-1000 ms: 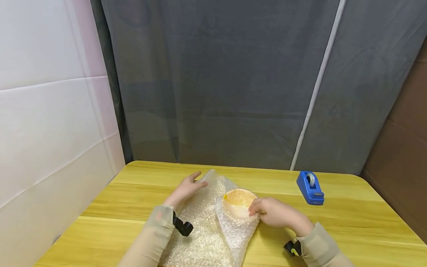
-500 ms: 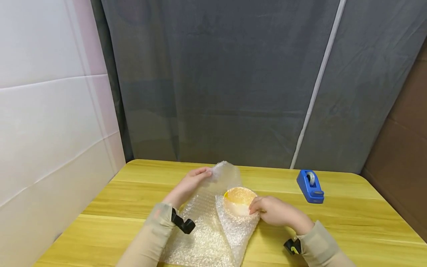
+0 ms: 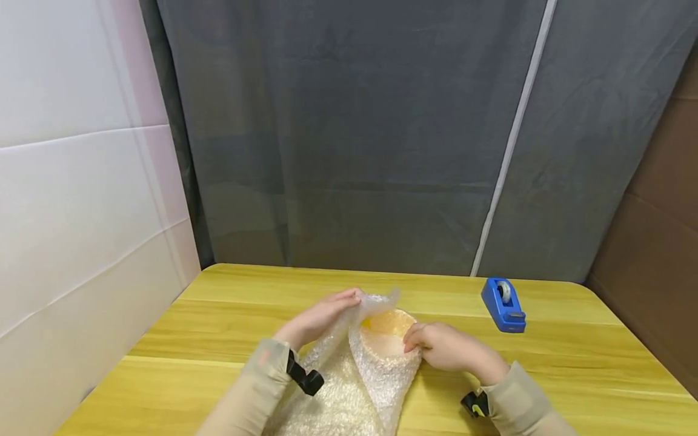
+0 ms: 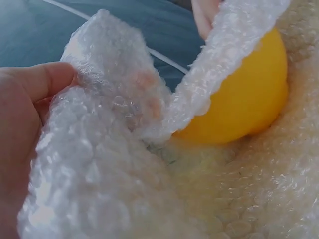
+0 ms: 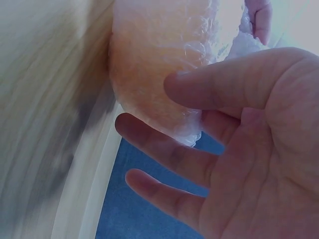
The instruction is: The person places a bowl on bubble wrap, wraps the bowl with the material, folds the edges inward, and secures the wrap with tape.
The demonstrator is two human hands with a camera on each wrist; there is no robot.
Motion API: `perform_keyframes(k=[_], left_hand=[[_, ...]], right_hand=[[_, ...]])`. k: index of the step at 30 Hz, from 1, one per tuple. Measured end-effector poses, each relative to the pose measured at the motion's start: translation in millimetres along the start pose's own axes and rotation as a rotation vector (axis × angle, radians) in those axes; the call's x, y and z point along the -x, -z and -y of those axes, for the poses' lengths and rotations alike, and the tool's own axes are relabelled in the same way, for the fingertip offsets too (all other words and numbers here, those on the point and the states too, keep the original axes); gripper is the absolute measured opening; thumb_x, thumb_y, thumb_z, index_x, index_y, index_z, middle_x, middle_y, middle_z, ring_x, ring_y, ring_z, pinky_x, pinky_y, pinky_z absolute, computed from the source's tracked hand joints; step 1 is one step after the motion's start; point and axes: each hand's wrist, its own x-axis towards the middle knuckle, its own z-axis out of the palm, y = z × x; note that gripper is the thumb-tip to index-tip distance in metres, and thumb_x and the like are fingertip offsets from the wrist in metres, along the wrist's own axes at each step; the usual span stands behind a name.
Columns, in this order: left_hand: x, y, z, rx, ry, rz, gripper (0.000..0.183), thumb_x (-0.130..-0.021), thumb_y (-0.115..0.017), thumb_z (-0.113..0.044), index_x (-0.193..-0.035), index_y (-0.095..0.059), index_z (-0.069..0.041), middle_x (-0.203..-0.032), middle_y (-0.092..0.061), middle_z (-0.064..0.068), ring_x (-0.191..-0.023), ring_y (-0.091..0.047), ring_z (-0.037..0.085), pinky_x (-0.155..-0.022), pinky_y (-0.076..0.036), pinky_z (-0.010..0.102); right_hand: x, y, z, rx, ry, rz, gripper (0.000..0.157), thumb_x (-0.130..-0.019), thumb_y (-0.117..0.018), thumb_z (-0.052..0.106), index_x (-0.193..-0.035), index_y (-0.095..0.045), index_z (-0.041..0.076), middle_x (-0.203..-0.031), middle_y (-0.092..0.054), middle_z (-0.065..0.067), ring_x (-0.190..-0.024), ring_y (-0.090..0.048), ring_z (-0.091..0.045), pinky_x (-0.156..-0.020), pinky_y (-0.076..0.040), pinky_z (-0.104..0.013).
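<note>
A sheet of bubble wrap (image 3: 340, 393) lies on the table, its right part rolled around a smooth, rounded yellow object (image 4: 249, 94). Much of that object is covered, so its kind is unclear. My left hand (image 3: 322, 318) pinches the far edge of the loose sheet, thumb on top, and holds it up and bent toward the roll. At the roll's open end, my right hand (image 3: 449, 348) pinches the rim: in the right wrist view the thumb (image 5: 199, 89) presses the outside, while other fingers stand off the wrap.
A blue tape dispenser (image 3: 504, 306) with a roll of tape stands at the back right of the wooden table (image 3: 572, 363). A dark grey curtain (image 3: 349, 151) hangs behind the table, with a white panel (image 3: 82, 212) on the left and a brown one (image 3: 649, 224) on the right.
My left hand, earlier over the sheet with spread fingers, took hold of its far edge, lifted it and brought it rightward and down toward the roll. My right hand stays at the rim.
</note>
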Motion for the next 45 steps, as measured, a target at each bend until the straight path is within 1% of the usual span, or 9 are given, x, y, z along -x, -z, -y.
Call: perform_keyframes(k=[8,12,15,21,24,29,31,35,45], left_hand=[[2.5,-6.3,-2.5,-0.17,-0.045,0.125,0.036,-0.102,-0.044,-0.036,-0.122,-0.058,-0.008,-0.135,-0.051,0.017,-0.13,-0.041,0.034,-0.11,-0.027,0.053],[3.9,-13.4,-9.2,-0.364,-0.057,0.152,0.047,-0.102,-0.044,-0.037,-0.134,-0.053,-0.004,-0.136,-0.051,0.016,-0.13,-0.042,0.034,-0.109,-0.029,0.05],[5.6,-18.7,-14.0,-0.516,-0.038,0.16,0.049,-0.101,-0.044,-0.042,-0.138,-0.053,-0.012,-0.141,-0.051,0.007,-0.132,-0.042,0.027,-0.11,-0.031,0.046],[3.0,-27.7,-18.6,-0.706,-0.196,0.288,0.026,-0.103,-0.041,-0.033,-0.105,-0.062,-0.017,-0.091,-0.061,-0.002,-0.085,-0.056,0.009,-0.082,-0.047,0.029],[3.9,-34.0,-19.7,-0.804,-0.238,0.303,0.023,-0.103,-0.043,-0.029,-0.103,-0.064,-0.02,-0.087,-0.058,-0.009,-0.081,-0.054,0.005,-0.088,-0.046,0.035],[8.0,-45.7,-22.3,-0.946,-0.2,0.274,0.028,-0.101,-0.043,-0.03,-0.112,-0.069,-0.025,-0.12,-0.063,-0.012,-0.124,-0.05,0.01,-0.11,-0.02,0.061],[10.3,-49.0,-24.3,-0.954,-0.147,0.259,0.032,-0.101,-0.042,-0.032,-0.118,-0.069,-0.027,-0.134,-0.057,-0.008,-0.134,-0.041,0.014,-0.112,-0.015,0.06],[13.0,-53.1,-26.7,-0.97,-0.076,0.234,0.038,-0.101,-0.038,-0.036,-0.124,-0.067,-0.026,-0.142,-0.051,-0.003,-0.138,-0.036,0.016,-0.114,-0.014,0.056],[11.2,-57.9,-24.3,-1.021,-0.058,0.232,0.042,-0.101,-0.036,-0.035,-0.13,-0.063,-0.021,-0.137,-0.055,-0.009,-0.139,-0.033,0.014,-0.112,-0.019,0.058]], right_hand=[[-2,-1.4,0,0.026,-0.019,0.004,0.032,-0.082,-0.052,-0.014,-0.095,-0.074,0.005,-0.107,-0.067,-0.006,-0.103,-0.063,-0.021,-0.094,-0.05,-0.035],[-2,-0.7,1,0.027,-0.026,0.002,0.033,-0.08,-0.052,-0.014,-0.096,-0.074,0.005,-0.107,-0.067,-0.006,-0.104,-0.063,-0.023,-0.095,-0.049,-0.036],[-2,-0.5,1,0.025,-0.031,-0.001,0.034,-0.077,-0.053,-0.015,-0.096,-0.075,0.004,-0.107,-0.067,-0.005,-0.104,-0.063,-0.023,-0.095,-0.049,-0.036],[-1,-1.1,-1,0.029,-0.019,-0.011,0.032,-0.077,-0.054,-0.014,-0.093,-0.074,0.005,-0.107,-0.067,-0.004,-0.102,-0.063,-0.021,-0.094,-0.05,-0.036],[-1,-1.8,-1,0.035,-0.003,-0.016,0.031,-0.077,-0.054,-0.014,-0.092,-0.073,0.006,-0.107,-0.066,-0.005,-0.102,-0.063,-0.022,-0.093,-0.05,-0.036],[-1,-1.8,0,0.037,-0.004,-0.022,0.037,-0.077,-0.052,-0.015,-0.1,-0.071,0.007,-0.11,-0.067,-0.005,-0.106,-0.062,-0.022,-0.094,-0.049,-0.037],[-1,-1.6,1,0.039,-0.014,-0.019,0.044,-0.077,-0.05,-0.015,-0.108,-0.07,0.01,-0.113,-0.066,-0.003,-0.11,-0.061,-0.022,-0.096,-0.048,-0.038],[-1,-1.0,3,0.058,0.013,-0.004,0.054,-0.075,-0.051,-0.014,-0.115,-0.07,0.016,-0.117,-0.066,0.001,-0.114,-0.059,-0.021,-0.097,-0.047,-0.039],[-1,-9.0,0,-0.02,0.029,0.043,0.042,-0.077,-0.073,0.011,-0.12,-0.07,0.014,-0.117,-0.06,-0.003,-0.103,-0.056,-0.012,-0.087,-0.05,-0.029]])
